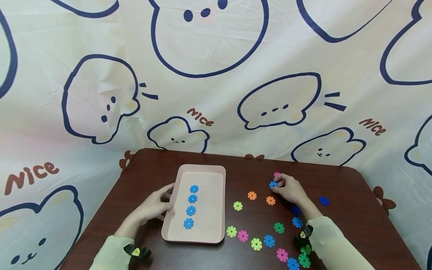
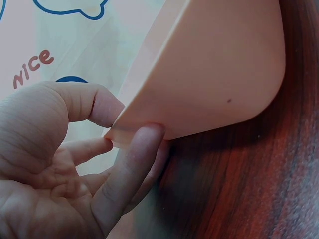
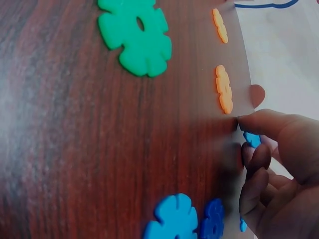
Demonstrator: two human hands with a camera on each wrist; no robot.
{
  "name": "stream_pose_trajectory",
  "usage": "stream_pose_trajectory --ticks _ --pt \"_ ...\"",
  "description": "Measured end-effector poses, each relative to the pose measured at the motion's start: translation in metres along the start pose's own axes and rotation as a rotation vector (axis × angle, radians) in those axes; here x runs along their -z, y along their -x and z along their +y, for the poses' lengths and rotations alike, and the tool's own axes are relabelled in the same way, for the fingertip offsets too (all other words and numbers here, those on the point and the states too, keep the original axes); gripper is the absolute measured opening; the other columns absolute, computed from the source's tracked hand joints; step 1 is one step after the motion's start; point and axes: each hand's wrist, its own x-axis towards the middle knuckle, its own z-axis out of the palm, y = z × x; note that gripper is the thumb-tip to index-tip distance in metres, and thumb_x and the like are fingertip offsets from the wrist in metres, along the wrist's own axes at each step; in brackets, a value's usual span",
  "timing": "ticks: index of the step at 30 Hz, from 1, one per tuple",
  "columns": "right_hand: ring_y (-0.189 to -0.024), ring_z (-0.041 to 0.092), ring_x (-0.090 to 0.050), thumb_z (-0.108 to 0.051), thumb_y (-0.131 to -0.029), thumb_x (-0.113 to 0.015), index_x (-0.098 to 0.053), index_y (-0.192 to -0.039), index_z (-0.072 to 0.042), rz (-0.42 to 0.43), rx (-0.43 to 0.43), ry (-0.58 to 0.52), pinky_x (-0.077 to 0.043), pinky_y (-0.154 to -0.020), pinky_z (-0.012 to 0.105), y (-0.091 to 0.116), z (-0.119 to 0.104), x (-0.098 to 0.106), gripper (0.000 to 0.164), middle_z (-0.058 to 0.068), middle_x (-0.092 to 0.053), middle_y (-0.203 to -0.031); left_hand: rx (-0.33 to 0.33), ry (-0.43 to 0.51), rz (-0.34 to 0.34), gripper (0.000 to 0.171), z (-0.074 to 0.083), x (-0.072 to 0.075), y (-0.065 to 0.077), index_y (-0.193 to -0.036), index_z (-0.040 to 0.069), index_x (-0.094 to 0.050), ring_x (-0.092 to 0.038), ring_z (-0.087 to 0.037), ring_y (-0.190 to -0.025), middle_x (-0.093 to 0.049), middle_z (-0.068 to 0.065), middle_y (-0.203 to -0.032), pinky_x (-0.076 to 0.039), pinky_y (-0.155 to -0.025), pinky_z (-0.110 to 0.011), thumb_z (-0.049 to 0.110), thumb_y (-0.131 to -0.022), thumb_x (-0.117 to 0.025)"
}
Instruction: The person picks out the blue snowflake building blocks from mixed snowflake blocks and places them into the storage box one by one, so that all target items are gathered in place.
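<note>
A pale pink rectangular tray [image 1: 216,180] lies on the table with several light blue snowflake discs [image 1: 191,210] in a column inside it. At its left side, my left hand [image 1: 153,204] grips the rim; thumb and fingers are on either side of the edge [image 2: 149,84] in the left wrist view. My right hand [image 1: 291,189] is at the far right part of the table, pinching a light blue snowflake disc [image 1: 273,185] between thumb and fingers. That disc [image 3: 252,140] is partly hidden by the fingers in the right wrist view. A pink disc [image 1: 276,174] lies just beyond the fingertips.
Loose snowflake discs lie right of the tray: orange [image 1: 252,195], yellow-green [image 1: 256,244], pink [image 1: 282,255], green [image 1: 279,227] and light blue [image 1: 269,241]. A dark blue disc [image 1: 324,201] lies right of the right forearm. A patterned cloth [image 1: 222,97] hangs behind the brown table [image 1: 152,161].
</note>
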Motion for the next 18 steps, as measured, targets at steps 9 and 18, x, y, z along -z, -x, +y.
stream_pose_trajectory --ticks 9,18 --pt "-0.082 0.022 -0.060 -0.021 -0.094 -0.077 -0.070 -0.124 -0.008 0.012 0.036 0.015 -0.054 -0.077 0.042 0.001 0.000 0.001 0.033 0.004 -0.068 -0.090 0.012 0.002 0.004 0.080 0.003 0.000 0.002 -0.160 0.010 -0.038 -0.066 -0.028 -0.084 -0.056 -0.021 -0.123 -0.062 -0.061 -0.046 0.003 -0.087 -0.068" --pt "-0.085 0.021 -0.064 -0.025 -0.094 -0.076 -0.072 -0.124 -0.008 0.005 0.092 -0.015 -0.055 -0.078 0.039 0.001 -0.015 0.005 0.035 0.001 -0.072 -0.093 0.005 0.018 -0.004 0.079 0.002 0.000 0.003 -0.160 0.009 -0.037 -0.067 -0.028 -0.083 -0.056 -0.022 -0.123 -0.062 -0.061 -0.047 0.002 -0.087 -0.068"
